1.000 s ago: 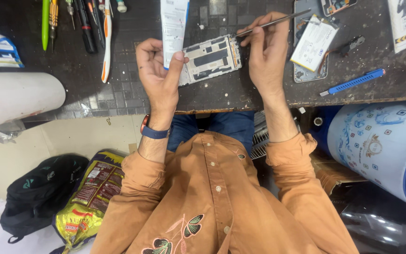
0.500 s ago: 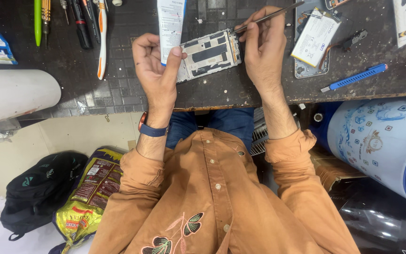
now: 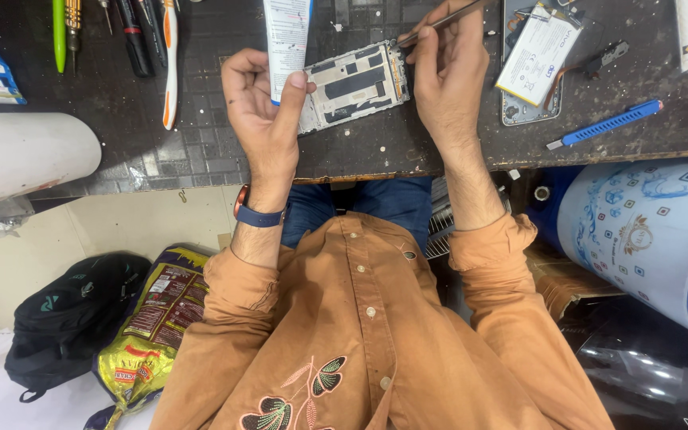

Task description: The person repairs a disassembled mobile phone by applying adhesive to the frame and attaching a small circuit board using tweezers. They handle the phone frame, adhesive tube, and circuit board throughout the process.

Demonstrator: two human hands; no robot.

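A row of screwdrivers (image 3: 133, 36) and a toothbrush (image 3: 170, 64) are seen lying at the left of the dark worktop (image 3: 161, 143). A white tube (image 3: 287, 44) is gripped upright in the left hand (image 3: 264, 111), thumb pressed against its lower end. Just beside it, a stripped phone frame (image 3: 352, 84) is laid flat near the worktop's front edge. A thin metal tool (image 3: 439, 20) is pinched in the closed right hand (image 3: 447, 80), its tip set at the frame's upper right corner. Further right, an opened phone with its battery (image 3: 537, 60) and a blue tool (image 3: 607, 123) are left aside. The frame's edge appears to be under work; careful tracing along that edge, with the frame kept from sliding, seems called for next.
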